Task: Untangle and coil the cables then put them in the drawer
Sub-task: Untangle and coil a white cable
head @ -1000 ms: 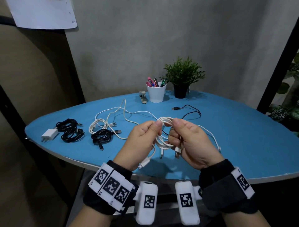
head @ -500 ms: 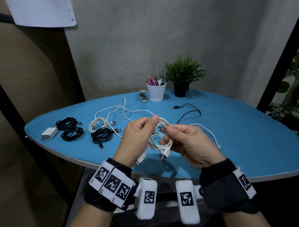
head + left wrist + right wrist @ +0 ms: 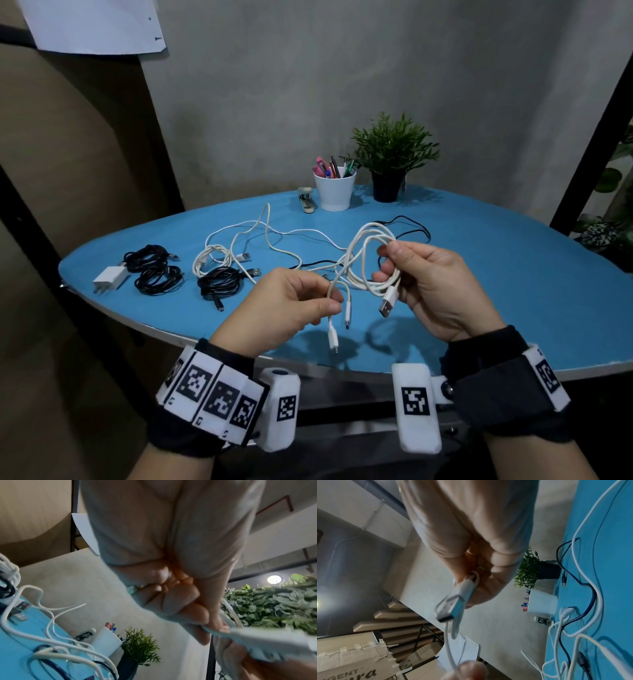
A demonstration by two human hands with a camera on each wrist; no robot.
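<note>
Two hands work above the blue table (image 3: 479, 308), mid-step: you are coiling one white cable (image 3: 368, 253), and no drawer is in view. Your right hand (image 3: 435, 287) grips the gathered loops, thumb and fingers curled round them, the USB plug (image 3: 388, 301) hanging just below that grip. Your left hand (image 3: 291, 308) pinches the free tails, whose small connectors (image 3: 333, 337) dangle beneath; in the blurred left wrist view the pinch looks firm, probably. Next move, as I judge it: feed the tails round the loops without snagging the loose white and black cables (image 3: 267, 233) behind.
</note>
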